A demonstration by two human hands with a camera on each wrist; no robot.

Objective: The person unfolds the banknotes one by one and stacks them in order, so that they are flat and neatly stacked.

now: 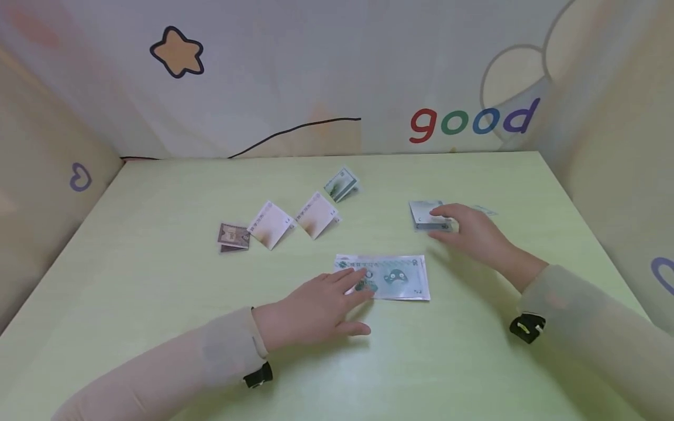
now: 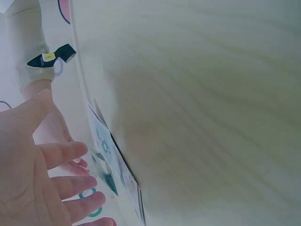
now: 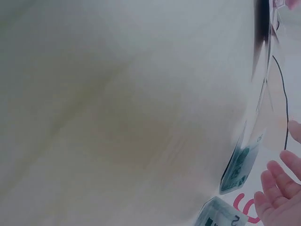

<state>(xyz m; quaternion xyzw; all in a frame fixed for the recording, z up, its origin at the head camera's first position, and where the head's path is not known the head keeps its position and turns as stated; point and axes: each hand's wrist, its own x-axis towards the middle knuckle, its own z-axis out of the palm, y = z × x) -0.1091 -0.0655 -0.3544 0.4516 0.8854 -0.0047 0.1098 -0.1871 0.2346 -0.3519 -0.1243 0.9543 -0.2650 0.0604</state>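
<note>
My left hand (image 1: 321, 310) reaches over a stack of play banknotes (image 1: 397, 278), fingers straight and spread above its left part. In the left wrist view the left palm (image 2: 23, 174) shows, fingers extended, with the stack's edge (image 2: 117, 165) beside them. My right hand (image 1: 476, 237) hovers at the right side of a folded greenish banknote (image 1: 425, 211), thumb and index finger apart. The right wrist view shows its relaxed fingers (image 3: 273, 183) near the folded note (image 3: 242, 165), with a gap between. Another note (image 1: 484, 210) lies partly hidden behind the right hand.
Farther back on the table (image 1: 184, 304), a brown folded note (image 1: 234, 236), two whitish folded notes (image 1: 270, 224) (image 1: 317, 214) and a green folded note (image 1: 341, 183) form a slanting row. A printed cloth wall (image 1: 295, 70) borders the table behind, with similar cloth at both sides.
</note>
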